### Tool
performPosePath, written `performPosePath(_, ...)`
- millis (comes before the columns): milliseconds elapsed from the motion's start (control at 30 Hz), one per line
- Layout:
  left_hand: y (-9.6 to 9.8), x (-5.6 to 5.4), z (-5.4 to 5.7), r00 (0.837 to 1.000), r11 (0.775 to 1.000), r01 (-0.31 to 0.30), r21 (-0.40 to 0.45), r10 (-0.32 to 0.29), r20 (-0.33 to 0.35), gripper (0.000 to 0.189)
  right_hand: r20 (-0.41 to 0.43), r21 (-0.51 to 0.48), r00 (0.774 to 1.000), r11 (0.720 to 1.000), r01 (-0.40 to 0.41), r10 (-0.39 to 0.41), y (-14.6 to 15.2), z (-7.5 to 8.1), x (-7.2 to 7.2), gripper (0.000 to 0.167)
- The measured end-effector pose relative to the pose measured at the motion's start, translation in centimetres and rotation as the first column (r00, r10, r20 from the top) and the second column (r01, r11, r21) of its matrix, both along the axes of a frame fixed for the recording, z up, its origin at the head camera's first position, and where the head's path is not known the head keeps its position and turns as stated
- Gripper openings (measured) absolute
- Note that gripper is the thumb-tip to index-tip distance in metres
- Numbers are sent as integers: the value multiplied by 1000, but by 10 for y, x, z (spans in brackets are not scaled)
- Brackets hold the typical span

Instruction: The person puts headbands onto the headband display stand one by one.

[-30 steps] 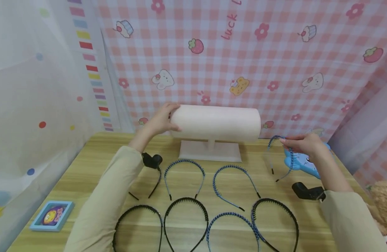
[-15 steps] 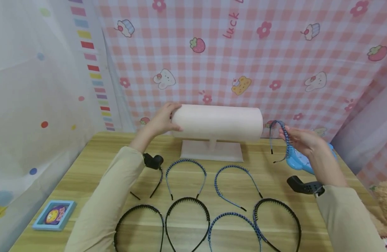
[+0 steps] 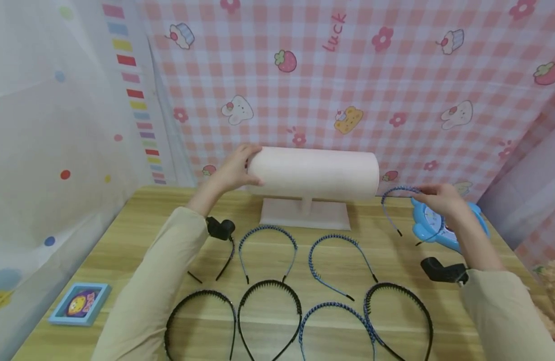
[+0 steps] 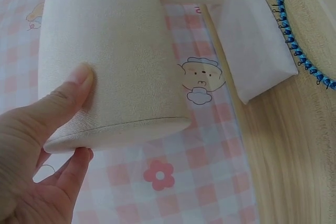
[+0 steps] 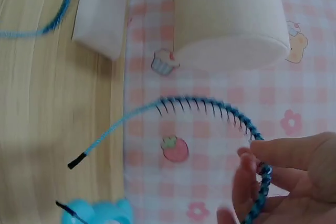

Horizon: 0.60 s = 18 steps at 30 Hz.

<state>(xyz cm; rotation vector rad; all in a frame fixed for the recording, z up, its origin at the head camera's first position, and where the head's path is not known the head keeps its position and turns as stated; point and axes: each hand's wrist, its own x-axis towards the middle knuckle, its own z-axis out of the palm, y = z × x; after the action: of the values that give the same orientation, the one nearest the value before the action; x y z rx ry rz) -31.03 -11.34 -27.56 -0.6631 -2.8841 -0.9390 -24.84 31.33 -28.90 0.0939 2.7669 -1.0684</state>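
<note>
My left hand (image 3: 234,169) grips the left end of a cream padded roll on a T-shaped display stand (image 3: 313,173), thumb on its front in the left wrist view. My right hand (image 3: 443,200) holds a blue toothed headband (image 5: 210,102) by its curved top, to the right of the roll. The headband's two black-tipped ends point down, apart from the roll's right end. In the right wrist view, thumb and fingers pinch the blue band below the roll's round end (image 5: 231,53).
Blue headbands (image 3: 267,228) and black headbands (image 3: 269,285) lie in rows on the wooden table (image 3: 137,225) in front of the stand. A blue cartoon-shaped object (image 3: 424,230) sits behind my right hand. A small blue frame (image 3: 80,304) lies at the left. A checked cloth (image 3: 300,90) hangs behind.
My right hand raised and turned the blue headband, then lowered it slightly with its ends downward. The left hand stays on the roll's end.
</note>
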Motion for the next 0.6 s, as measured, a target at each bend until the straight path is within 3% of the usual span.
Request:
performPosePath(133, -1, -1, -1, 1000, 1000, -1, -3, 1, -8, 84, -135, 239, 988, 970, -36, 70, 2, 2, 2, 40)
performPosePath(267, -1, -1, -2, 1000, 1000, -9, 0, 9, -3, 83, -257, 308, 966, 950, 46, 37, 2, 1, 4, 37)
performPosePath(433, -1, -1, -2, 1000, 1000, -11, -2, 11, 6, 83, -357, 240, 931, 957, 166, -72, 2, -3, 6, 42)
performPosePath(600, 0, -1, -1, 1000, 1000, -8, 3, 8, 9, 84, -310, 80, 929, 968, 238, -203, 0, -5, 3, 48)
